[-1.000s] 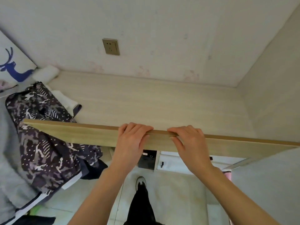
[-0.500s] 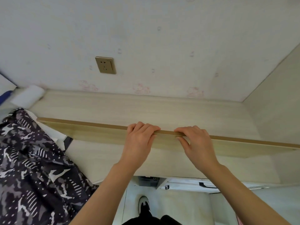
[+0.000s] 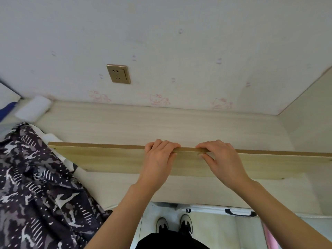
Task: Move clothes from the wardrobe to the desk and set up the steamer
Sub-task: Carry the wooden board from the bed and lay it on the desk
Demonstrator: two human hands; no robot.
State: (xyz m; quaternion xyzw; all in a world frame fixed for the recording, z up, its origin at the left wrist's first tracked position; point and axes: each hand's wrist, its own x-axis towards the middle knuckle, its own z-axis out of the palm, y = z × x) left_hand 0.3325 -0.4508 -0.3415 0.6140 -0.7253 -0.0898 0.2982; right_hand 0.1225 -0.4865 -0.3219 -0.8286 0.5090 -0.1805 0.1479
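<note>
A long light-wood board [image 3: 115, 159] stretches across the pale wooden desk [image 3: 161, 123], raised on its far edge. My left hand [image 3: 159, 159] and my right hand [image 3: 221, 161] grip its top edge side by side, fingers curled over it and thumbs on the near face. A dark camouflage-patterned garment [image 3: 34, 191] lies on the desk's left end and hangs over the front edge. No steamer is in view.
A gold wall socket [image 3: 119, 74] sits above the desk. A white rolled cloth [image 3: 33, 108] lies at the back left corner. A side panel [image 3: 309, 119] closes the desk's right end. My shoes [image 3: 173, 225] stand on the floor below.
The board has moved away from me over the desk, and my view has closed in and risen up the wall. Both hands keep their grip.
</note>
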